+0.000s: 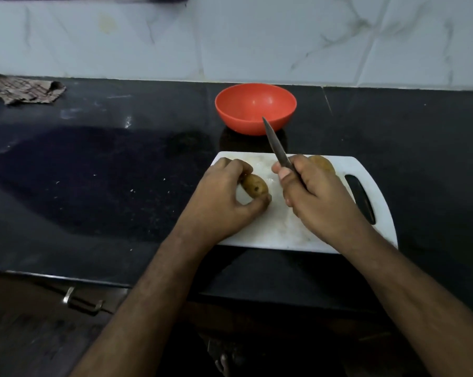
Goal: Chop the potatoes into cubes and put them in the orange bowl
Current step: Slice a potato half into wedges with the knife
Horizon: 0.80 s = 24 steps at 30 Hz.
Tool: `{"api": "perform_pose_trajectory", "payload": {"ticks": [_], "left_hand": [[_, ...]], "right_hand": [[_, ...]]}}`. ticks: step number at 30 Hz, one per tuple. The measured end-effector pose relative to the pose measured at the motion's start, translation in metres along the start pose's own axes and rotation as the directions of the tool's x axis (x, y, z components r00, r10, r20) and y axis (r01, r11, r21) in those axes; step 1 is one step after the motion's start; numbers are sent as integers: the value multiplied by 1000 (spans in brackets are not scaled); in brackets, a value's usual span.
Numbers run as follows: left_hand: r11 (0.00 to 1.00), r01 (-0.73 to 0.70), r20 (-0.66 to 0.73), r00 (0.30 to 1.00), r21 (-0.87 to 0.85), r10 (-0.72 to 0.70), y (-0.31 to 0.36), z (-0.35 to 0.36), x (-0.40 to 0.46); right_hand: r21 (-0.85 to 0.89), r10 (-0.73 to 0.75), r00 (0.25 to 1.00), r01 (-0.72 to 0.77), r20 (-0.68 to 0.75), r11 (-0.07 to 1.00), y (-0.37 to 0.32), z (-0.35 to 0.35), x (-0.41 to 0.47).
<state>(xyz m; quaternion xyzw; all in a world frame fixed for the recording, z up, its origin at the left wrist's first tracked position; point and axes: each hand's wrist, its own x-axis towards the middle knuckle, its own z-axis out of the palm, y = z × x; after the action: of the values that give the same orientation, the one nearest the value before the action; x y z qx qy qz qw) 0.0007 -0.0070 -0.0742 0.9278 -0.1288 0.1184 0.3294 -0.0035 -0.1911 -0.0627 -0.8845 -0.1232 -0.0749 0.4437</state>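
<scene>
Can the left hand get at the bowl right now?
Probably not straight away. The left hand is closed around a potato on the board. The bowl stands open just behind the board, so once the potato is let go, the way looks free.

Setting was a home kitchen. A polished black stone counter (pixel 93 164) ran along a wall of white marble-patterned tiles (pixel 257 36). A white plastic cutting board with a handle slot (pixel 284 229) lay on the counter, with a round orange plastic bowl (pixel 255 108) just behind it. A crumpled brown checked cloth (pixel 25 91) sat at the far left. Below the counter edge, a dark wooden cabinet front carried a metal pull handle (pixel 82 302).
</scene>
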Motion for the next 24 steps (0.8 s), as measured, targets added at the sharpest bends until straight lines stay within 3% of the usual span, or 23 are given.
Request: {"api": "perform_pose_trajectory", "payload": {"ticks": [3,11,20,24], "left_hand": [[1000,22,-7,1000,-20,-22,1,0,1],[984,75,-12,997,-161,-78,-1,-2,0],[992,81,1,997,-93,-81,1,-4,1],[999,36,-25,999,-35,-37,6,-1,-1]], "right_hand": [[51,59,997,-62,59,997,-1,-4,0],[-164,76,991,-58,106,985,-11,-11,-21],[-315,221,950,-146,219,938,-30,-19,-23],[-497,192,961,-71,198,865,-36,-17,-22]]}}
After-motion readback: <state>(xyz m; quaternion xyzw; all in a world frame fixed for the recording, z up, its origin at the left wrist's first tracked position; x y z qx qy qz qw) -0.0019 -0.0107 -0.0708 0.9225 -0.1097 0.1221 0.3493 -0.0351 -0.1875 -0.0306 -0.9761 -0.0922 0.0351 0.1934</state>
